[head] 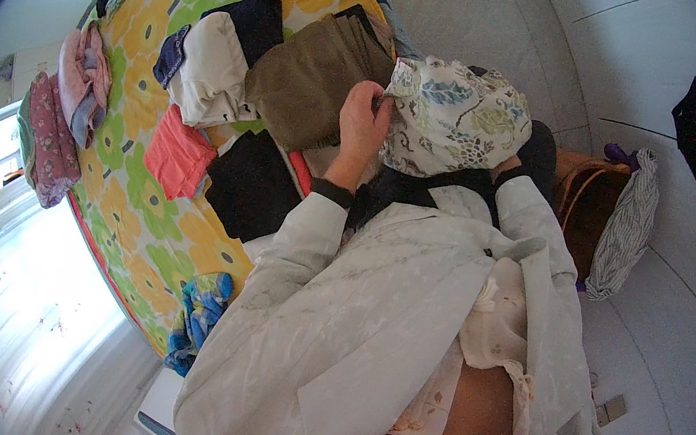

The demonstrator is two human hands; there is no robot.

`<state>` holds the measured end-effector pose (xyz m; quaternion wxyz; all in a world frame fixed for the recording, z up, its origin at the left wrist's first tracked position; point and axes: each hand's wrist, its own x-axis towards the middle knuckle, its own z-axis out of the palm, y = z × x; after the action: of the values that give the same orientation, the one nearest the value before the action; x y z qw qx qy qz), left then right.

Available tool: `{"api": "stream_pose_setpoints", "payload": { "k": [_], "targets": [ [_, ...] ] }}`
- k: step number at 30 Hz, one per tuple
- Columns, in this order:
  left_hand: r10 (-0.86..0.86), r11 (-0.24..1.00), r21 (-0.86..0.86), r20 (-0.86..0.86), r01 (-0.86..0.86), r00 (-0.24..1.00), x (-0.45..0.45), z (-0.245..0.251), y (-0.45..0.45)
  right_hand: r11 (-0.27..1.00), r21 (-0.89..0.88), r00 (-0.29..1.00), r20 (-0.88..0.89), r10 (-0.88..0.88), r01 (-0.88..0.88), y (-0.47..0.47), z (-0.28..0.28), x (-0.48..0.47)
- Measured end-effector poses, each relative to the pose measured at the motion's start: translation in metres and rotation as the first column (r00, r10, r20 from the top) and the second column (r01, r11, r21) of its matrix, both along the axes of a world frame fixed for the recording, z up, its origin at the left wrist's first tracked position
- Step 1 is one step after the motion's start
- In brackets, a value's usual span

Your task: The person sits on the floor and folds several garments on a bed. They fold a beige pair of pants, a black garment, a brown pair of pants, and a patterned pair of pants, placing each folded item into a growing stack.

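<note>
A white cloth with a leaf and floral print (458,119) lies bundled over my lap. My left hand (363,129) pinches its left edge between thumb and fingers. At its lower right edge is my right hand (507,166), mostly hidden by the cloth, so its grip does not show. Beside my left hand a folded brown cloth (314,79) rests on the flowered bedspread (139,88). Folded white clothing (212,68), a dark navy piece (259,21), a coral-red cloth (178,153) and a folded black garment (253,187) lie further left.
Pink clothing (83,83) and a floral maroon bundle (51,142) sit along the bed's far left edge. A crumpled blue checked cloth (200,317) is at the near edge. On the right stand a brown chair or basket (580,203) and a striped cloth (628,230).
</note>
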<state>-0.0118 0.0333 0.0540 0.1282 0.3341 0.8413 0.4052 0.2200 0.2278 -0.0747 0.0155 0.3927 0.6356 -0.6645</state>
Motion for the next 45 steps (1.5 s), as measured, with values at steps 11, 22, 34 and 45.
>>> {"api": "stream_pose_setpoints", "payload": {
  "k": [11,22,34,45],
  "targets": [
    [-0.408,0.898,0.043,-0.294,0.438,0.864,0.040,0.012,-0.040,0.999,0.034,1.000,0.015,0.008,-0.008,-0.005,-0.004,0.010],
    [-0.318,0.944,0.059,-0.111,0.326,0.941,0.056,0.000,-0.017,0.937,0.249,0.969,0.066,0.238,-0.247,-0.011,0.010,0.016],
    [0.024,0.724,0.017,0.998,-0.690,0.050,-0.028,-0.020,-0.100,0.878,-0.247,0.845,-0.466,0.263,-0.410,-0.032,0.164,-0.116],
    [0.049,0.616,0.144,0.974,-0.774,0.220,-0.018,-0.033,-0.106,0.907,-0.413,0.997,-0.060,0.057,-0.077,-0.008,0.098,-0.063]
  ]
}}
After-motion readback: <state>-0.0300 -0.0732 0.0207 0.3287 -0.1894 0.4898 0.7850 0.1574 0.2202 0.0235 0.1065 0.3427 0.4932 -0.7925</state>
